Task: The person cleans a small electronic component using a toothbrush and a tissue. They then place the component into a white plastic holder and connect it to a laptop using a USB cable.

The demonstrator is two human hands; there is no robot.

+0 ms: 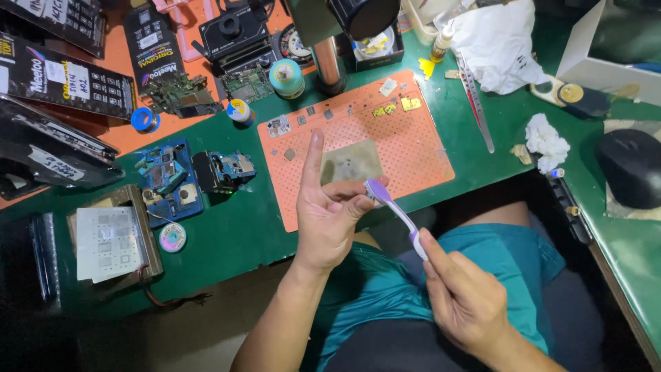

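Note:
My right hand (463, 296) grips the handle end of a purple and white toothbrush (398, 215) over my lap. The brush head rests against the fingers of my left hand (325, 210), which is raised with its index finger pointing up, in front of the orange perforated work mat (413, 148). Whether something small sits between the left fingertips is hidden by the brush head. Small chips and metal shields (392, 107) lie scattered on the mat.
Circuit boards (165, 176) in a blue holder and a stencil block (113, 241) lie left on the green desk (241, 227). A microscope post (329, 65), solder spools, tweezers (477, 110), crumpled tissues (547, 141) and a black mouse (632, 169) surround the mat.

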